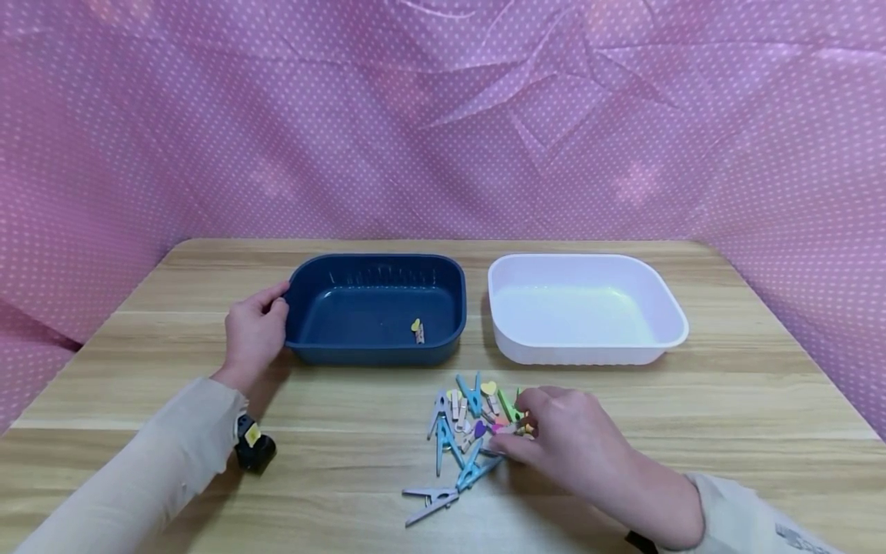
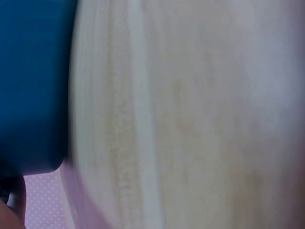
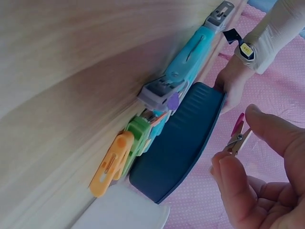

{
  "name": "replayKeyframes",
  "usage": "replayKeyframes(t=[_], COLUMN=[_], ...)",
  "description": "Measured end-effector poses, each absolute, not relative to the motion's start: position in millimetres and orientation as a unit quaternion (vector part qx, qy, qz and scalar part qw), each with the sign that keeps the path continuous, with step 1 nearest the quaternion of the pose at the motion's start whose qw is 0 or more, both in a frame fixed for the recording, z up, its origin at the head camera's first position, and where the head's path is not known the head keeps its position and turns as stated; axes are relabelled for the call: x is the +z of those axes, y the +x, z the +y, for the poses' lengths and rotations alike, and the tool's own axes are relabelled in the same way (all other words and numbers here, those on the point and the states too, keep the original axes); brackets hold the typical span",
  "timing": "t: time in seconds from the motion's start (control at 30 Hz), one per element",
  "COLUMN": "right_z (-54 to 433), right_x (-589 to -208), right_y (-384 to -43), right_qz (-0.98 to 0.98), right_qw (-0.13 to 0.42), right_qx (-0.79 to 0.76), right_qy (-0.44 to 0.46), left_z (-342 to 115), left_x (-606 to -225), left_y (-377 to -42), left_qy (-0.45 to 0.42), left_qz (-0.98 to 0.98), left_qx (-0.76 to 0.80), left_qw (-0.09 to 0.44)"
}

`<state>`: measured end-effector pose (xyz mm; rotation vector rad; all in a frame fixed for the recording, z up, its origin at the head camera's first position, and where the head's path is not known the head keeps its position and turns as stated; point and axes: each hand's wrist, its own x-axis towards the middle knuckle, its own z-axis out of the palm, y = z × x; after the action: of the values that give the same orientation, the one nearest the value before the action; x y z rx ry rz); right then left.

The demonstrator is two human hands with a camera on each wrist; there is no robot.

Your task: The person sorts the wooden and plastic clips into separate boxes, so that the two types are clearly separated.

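Note:
My left hand [image 1: 254, 331] holds the left end of a dark blue bin [image 1: 374, 355], its fingers at the rim. A small wooden clothespin with a yellow heart [image 1: 418, 331] lies inside that bin, towards the right. Low over a pile of clothespins, my right hand [image 1: 574, 427] pinches a small wooden clothespin [image 3: 237, 138] with a pink decoration between thumb and fingers. Blue clothespins [image 1: 448, 445], grey ones [image 1: 432, 500], a green one [image 1: 511, 406] and small wooden ones with hearts make up the pile; my right hand hides part of it.
To the right of the blue bin stands a white bin [image 1: 581, 354]. Both rest on a wood-grain table [image 1: 332, 431]. A pink polka-dot cloth [image 1: 443, 154] hangs behind and at the sides. In the right wrist view an orange clothespin [image 3: 112, 164] lies by the green one.

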<state>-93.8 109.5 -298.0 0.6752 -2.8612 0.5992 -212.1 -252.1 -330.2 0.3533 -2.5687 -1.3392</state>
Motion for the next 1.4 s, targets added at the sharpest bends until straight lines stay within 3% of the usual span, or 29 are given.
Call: replayKeyframes(t=[0.3, 0.77, 1.4], right_z=[102.2, 98.1, 92.1], right_x=[-299.0, -301.8, -300.1], right_y=[-92.5, -99.0, -113.7], right_qz=[-0.953, -0.942, -0.926], right_qw=[0.052, 0.096, 0.146], right_qx=[0.211, 0.224, 0.25], right_qy=[0.213, 0.231, 0.243], left_z=[-251.4, -245.6, -244.8], left_x=[-332.3, -335.8, -335.1], left_y=[-209.4, -203.3, -200.0], left_qy=[0.12, 0.125, 0.13], left_qz=[-0.872, -0.871, -0.87], left_qx=[-0.463, -0.449, -0.455], left_qw=[0.101, 0.154, 0.138])
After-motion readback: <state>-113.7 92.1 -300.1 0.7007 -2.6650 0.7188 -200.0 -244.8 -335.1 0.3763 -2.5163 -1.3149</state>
